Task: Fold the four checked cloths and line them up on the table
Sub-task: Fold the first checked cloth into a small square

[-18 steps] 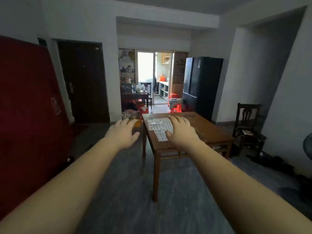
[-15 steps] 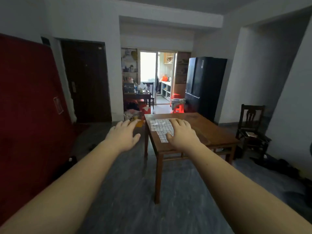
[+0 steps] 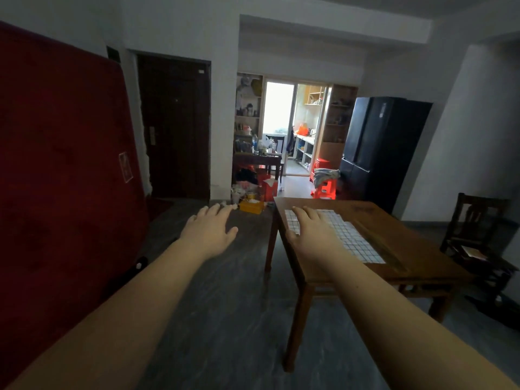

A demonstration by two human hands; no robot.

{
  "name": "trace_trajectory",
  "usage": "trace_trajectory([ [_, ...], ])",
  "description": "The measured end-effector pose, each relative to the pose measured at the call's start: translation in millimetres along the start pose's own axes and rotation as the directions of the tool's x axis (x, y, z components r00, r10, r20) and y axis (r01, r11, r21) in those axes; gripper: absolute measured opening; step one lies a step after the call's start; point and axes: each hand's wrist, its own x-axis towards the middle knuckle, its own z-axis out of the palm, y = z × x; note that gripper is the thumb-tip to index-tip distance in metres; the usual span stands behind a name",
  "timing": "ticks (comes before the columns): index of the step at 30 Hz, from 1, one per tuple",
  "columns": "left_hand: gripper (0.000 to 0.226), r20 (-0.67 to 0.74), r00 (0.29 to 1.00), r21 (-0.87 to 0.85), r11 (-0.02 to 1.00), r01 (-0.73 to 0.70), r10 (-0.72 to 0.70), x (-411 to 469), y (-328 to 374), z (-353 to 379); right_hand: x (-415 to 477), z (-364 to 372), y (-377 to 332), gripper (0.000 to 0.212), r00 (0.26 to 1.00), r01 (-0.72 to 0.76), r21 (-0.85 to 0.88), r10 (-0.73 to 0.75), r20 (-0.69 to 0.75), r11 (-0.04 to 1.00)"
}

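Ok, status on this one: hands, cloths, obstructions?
Left hand open, left of table. Right hand open over cloth, contact unclear. Cloth flat on table. Nothing seen blocking.

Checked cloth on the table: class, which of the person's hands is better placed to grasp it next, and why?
Right hand, probably: its straight fingers reach over the checked cloth at the table's near corner. The left hand is open over the floor, beside the table, away from the cloth.
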Motion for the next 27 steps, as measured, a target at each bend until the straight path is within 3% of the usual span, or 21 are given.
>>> trace_trajectory([
  [9,0.07,0.068,0.997,0.001,1.0,-0.026,0.026,124,-96,31,119,88,-31,0.069,0.997,-0.057,0.041,0.055,0.05,0.998],
  [21,0.069,0.076,0.997,0.028,0.999,-0.021,0.018,318,-125,104,315,169,8,0.07,0.998,-0.03,0.02,0.029,0.048,0.999],
  [27,0.067,0.088,0.995,0.089,0.995,0.038,-0.046,436,-132,130,442,209,40,0.07,0.996,0.002,0.09,-0.009,0.084,0.996],
])
